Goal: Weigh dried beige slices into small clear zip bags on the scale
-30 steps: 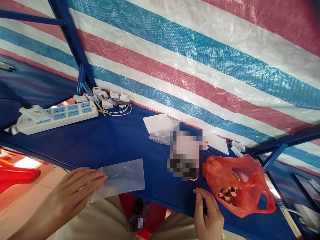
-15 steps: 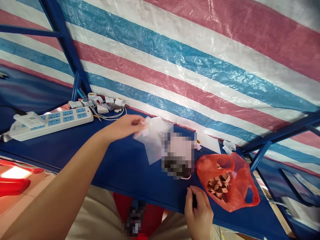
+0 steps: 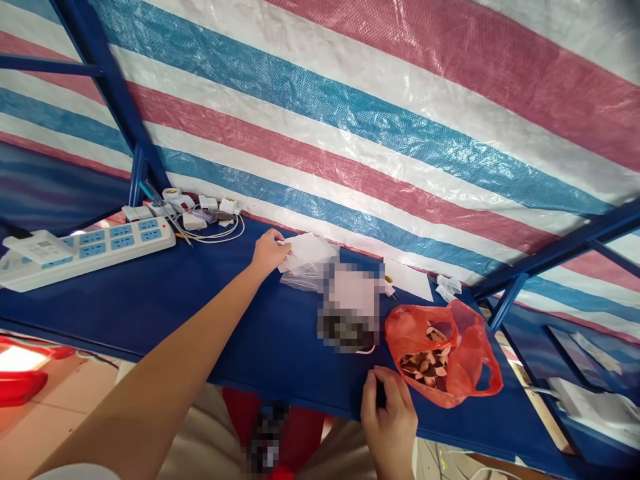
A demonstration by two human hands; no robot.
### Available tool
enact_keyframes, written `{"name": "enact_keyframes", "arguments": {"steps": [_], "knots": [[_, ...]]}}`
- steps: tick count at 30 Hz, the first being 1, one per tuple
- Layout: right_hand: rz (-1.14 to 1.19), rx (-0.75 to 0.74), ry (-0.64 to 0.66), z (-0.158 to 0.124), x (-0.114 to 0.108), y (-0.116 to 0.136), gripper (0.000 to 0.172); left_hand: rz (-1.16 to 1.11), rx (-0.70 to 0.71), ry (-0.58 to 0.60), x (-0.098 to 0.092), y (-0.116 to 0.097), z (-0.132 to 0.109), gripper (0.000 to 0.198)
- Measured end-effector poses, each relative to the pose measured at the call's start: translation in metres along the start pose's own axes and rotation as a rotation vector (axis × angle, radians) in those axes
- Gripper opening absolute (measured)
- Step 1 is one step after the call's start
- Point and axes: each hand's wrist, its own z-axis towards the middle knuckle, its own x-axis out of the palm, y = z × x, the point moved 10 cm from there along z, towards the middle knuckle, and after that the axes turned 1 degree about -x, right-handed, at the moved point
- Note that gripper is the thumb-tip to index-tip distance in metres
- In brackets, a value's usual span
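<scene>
Red, white and blue striped woven plastic sheeting (image 3: 325, 133) is hung behind a dark blue worktop (image 3: 210, 287), framed by blue metal bars. Near its back edge, a rectangular white paper-like sheet (image 3: 307, 250) is laid over thin, clear plastic bags (image 3: 303, 275), and its left end is met by the fingertips of the left hand (image 3: 273, 251). That grip is drawn nearly together, thumb toward the fingers; whether the sheet's edge, a bag or both are pinched cannot be told. From the fingertips, the sheet is extended to the right, its longer axis apparently set sideways, roughly along the back edge, so that it is approached at one end. The left hand is clearly the nearer; the right hand (image 3: 390, 413) is rested well apart at the front edge, loosely curled, with nothing seen in it, though its palm is hidden. Between the right hand and the sheet, a pixelated pale and dark object (image 3: 350, 303) is placed, touching or overlapping the bags, while a translucent red plastic bag (image 3: 465, 360) of brown and pinkish pieces is set just beside the right hand.
</scene>
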Motion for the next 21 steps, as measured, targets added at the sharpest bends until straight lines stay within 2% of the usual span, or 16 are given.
{"name": "enact_keyframes", "arguments": {"steps": [4,10,14,17,19,21], "knots": [[0.003,0.002,0.009,-0.001,0.002,-0.001,0.019,0.075,0.056,-0.042,-0.002,-0.002,-0.007,0.021],[-0.002,0.005,0.01,-0.002,0.003,0.0,0.019,0.161,0.167,-0.103,-0.006,-0.001,-0.023,0.034],[-0.008,0.017,0.017,-0.002,0.004,-0.001,0.02,0.115,0.201,-0.088,-0.003,0.002,-0.022,0.034],[-0.012,0.022,0.016,-0.002,0.003,-0.001,0.02,0.049,0.249,-0.093,-0.003,0.001,-0.018,0.025],[-0.01,0.028,0.017,-0.002,0.002,0.0,0.02,-0.035,0.251,-0.155,-0.011,0.003,-0.014,0.022],[0.005,0.057,0.017,-0.002,0.001,-0.003,0.021,-0.125,0.211,-0.252,-0.024,0.011,-0.009,0.03]]}}
